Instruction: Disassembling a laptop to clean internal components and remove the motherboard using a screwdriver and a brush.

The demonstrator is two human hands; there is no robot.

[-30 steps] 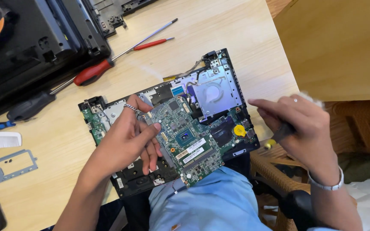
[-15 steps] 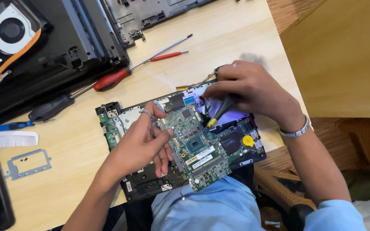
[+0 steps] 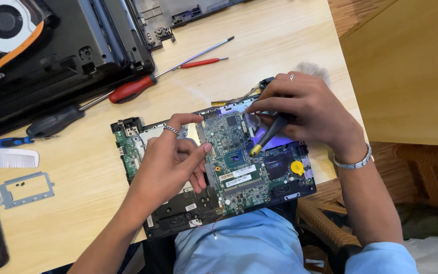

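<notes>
A green circuit board (image 3: 234,162) lies in a black laptop base (image 3: 178,213) at the near edge of the wooden table (image 3: 87,167). My left hand (image 3: 171,162) grips the board's left edge, thumb on it and ringed index finger curled over the top corner. My right hand (image 3: 310,109) holds a black tool with a yellow tip (image 3: 269,134). The tip points down onto the board near the central chip. A tuft of pale bristles (image 3: 307,68) shows behind that hand.
A red-handled screwdriver (image 3: 130,90), a thin red one (image 3: 198,63) and a black-handled one (image 3: 54,122) lie above the board. A black laptop case (image 3: 77,50) with a fan (image 3: 3,23) fills the top left. A white comb (image 3: 6,158) and metal bracket (image 3: 24,190) sit left.
My right hand has come in from the right with the tool and lowered its tip onto the board. My left hand has stayed on the board's left edge.
</notes>
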